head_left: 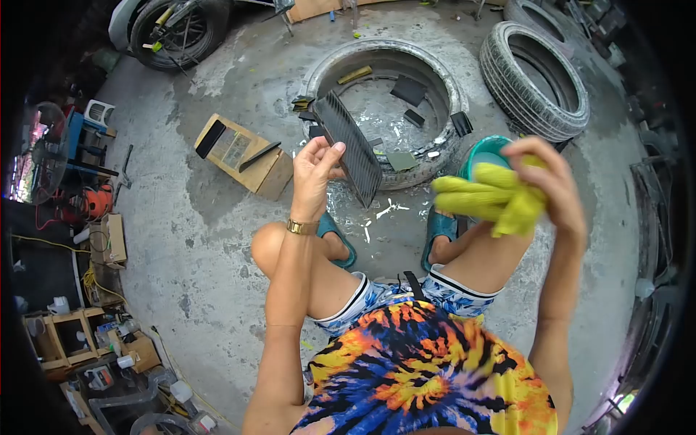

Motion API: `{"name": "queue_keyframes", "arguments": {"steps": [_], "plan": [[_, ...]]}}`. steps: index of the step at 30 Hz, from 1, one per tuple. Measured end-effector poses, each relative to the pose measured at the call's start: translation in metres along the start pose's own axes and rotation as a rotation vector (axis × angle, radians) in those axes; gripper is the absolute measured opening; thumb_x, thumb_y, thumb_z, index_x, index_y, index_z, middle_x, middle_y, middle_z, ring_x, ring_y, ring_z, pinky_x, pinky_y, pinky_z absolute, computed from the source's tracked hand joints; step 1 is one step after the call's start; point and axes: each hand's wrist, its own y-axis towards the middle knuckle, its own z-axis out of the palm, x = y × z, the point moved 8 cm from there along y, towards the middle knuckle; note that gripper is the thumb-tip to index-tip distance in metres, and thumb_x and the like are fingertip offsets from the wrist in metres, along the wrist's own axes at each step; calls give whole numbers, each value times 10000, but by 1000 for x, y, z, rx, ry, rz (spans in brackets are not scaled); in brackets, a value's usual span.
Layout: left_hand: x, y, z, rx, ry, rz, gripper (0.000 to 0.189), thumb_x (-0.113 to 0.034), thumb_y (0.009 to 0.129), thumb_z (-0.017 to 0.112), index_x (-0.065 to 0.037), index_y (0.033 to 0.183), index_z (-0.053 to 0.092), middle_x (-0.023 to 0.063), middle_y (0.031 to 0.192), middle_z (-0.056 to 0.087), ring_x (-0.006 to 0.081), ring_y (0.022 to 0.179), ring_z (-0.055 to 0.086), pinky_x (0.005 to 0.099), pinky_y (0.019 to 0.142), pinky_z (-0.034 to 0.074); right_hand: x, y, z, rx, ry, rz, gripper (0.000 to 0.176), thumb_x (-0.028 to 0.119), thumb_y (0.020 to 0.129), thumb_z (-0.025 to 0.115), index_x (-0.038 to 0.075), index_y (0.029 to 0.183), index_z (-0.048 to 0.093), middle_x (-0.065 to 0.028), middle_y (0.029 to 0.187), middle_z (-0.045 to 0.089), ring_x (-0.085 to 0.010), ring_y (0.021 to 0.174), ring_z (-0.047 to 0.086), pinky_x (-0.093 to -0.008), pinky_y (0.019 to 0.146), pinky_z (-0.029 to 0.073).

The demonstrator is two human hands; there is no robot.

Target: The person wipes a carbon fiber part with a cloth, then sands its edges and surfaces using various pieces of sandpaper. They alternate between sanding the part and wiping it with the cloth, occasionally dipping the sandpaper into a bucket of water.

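My left hand (pixel 313 177) pinches the edge of a long black panel (pixel 349 148) with a carbon-fibre-like weave, held tilted above the floor. My right hand (pixel 547 181), slightly blurred, grips a yellow-green fabric glove (pixel 486 196). The glove's fingers point left. Below and behind it is a teal bucket (pixel 484 154), partly hidden. In front of me a tire (pixel 428 54) lies flat, with several black pieces and scraps on its rim and inside. Left of the panel, a cardboard box (pixel 264 174) bears two black strips, one of them the black piece (pixel 211 139) near its far end.
More tires (pixel 500 87) lie at the far right. A motorcycle wheel (pixel 177 32) stands at the far left. Along the left side are a fan (pixel 45 152), an orange machine (pixel 97 201) and a wooden crate (pixel 67 337). White scraps (pixel 391 210) lie between my feet.
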Motion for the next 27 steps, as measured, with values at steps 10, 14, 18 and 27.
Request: {"name": "queue_keyframes", "arguments": {"steps": [10,14,18,27], "plan": [[5,-12,3,-9,-73,-35,394,-125,897,633,-9,1237,471,30,895,662,87,763,638,213,603,530,41,-104,-48,-333,-363,129,411,155,862,525,34,1254,494,-62,1005,504,-160,963,483,-266,891,374],[7,-20,-2,-29,-68,-25,406,-127,896,633,-13,1250,473,34,913,661,90,782,639,225,613,530,-60,-93,0,-213,-536,242,488,39,847,569,81,1323,469,-123,1140,542,-248,1042,544,-318,912,414],[7,-25,-24,-136,-22,-17,408,-128,896,631,-26,1259,474,39,950,662,100,783,644,248,634,530,-114,-103,12,-174,-806,262,565,77,826,627,112,1360,447,-156,1253,527,-330,1119,530,-389,954,411],[31,-30,-24,-187,-134,-36,457,-140,879,659,-32,1276,458,25,893,662,90,747,612,255,621,521,-98,-88,18,-349,-619,16,463,122,843,648,61,1283,518,-156,1270,544,-346,1153,519,-396,980,411]]}}
